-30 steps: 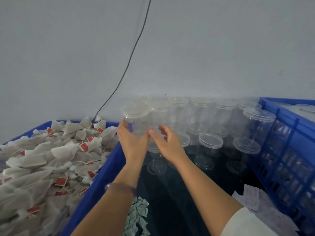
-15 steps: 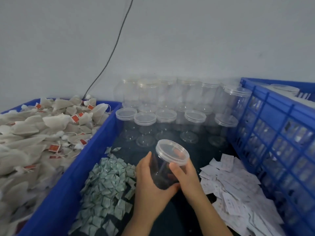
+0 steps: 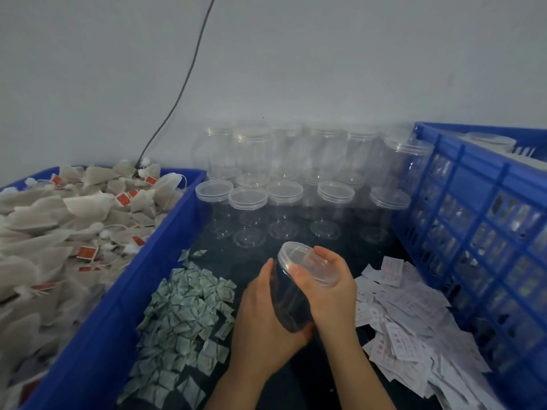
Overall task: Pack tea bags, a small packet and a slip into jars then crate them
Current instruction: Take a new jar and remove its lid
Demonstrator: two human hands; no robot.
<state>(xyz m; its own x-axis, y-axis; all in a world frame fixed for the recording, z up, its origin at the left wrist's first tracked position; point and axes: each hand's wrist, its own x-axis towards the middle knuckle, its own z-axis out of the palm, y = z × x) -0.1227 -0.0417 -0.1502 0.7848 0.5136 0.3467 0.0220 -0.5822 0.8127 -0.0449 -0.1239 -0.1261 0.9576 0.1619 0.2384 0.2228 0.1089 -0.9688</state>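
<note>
A clear jar (image 3: 291, 294) is held tilted above the dark surface (image 3: 236, 255), toward the middle of its front edge, with the lid (image 3: 307, 261) pointing up and away. The left hand (image 3: 263, 318) is curled round the jar's lower body. The right hand (image 3: 334, 288) is wrapped over the lid, with the thumb laid across its top. Whether the lid is fully seated cannot be told.

Just left of the hands, a heap of small packets (image 3: 183, 315) is spread on the surface. Just right of them, a heap of white slips (image 3: 408, 321) is scattered toward the front right corner. Along the left edge a blue bin (image 3: 118, 306) is filled with tea bags (image 3: 59, 220) bearing red tags. Along the right edge a blue crate (image 3: 479, 220) is set. Lidded empty jars (image 3: 284, 202) are ranked at the far edge against the wall, between bin and crate, some stacked two high.
</note>
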